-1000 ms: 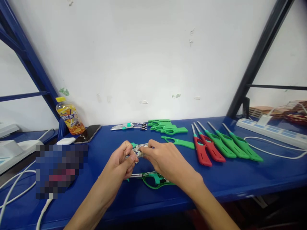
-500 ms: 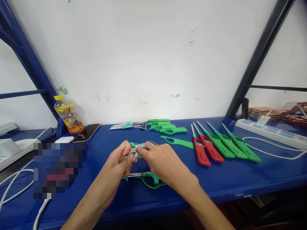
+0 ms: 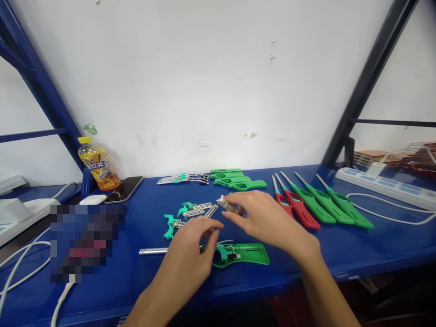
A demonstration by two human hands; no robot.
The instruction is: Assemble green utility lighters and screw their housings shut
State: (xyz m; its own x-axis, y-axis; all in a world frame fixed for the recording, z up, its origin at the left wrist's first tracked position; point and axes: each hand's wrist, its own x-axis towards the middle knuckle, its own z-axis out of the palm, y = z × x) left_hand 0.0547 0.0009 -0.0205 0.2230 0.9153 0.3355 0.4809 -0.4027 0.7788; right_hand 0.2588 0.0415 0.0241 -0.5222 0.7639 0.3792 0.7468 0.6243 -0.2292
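My right hand (image 3: 255,213) pinches a small clear fuel tank (image 3: 229,205) with a whitish valve end, held above the table. My left hand (image 3: 195,243) hovers over an opened green lighter shell (image 3: 254,253), its thumb and index finger curled with a small gap between the tips and nothing visible there. That shell lies lengthwise with a metal tube (image 3: 153,251), a teal trigger (image 3: 223,253) and thin wires in it; my left hand covers its middle. Behind this hand lie several clear tanks (image 3: 194,212) and teal trigger pieces (image 3: 168,225).
Several green shell halves (image 3: 250,184) and metal tubes with wires (image 3: 180,179) lie near the wall. Red lighters (image 3: 304,215) and green lighters (image 3: 350,211) are at right, beside a power strip (image 3: 384,186). A bottle (image 3: 98,163) and phone (image 3: 124,190) stand left.
My hands have moved apart from the small parts they were handling together. The right one has gone right with a tank; the left one has come down over the opened lighter.
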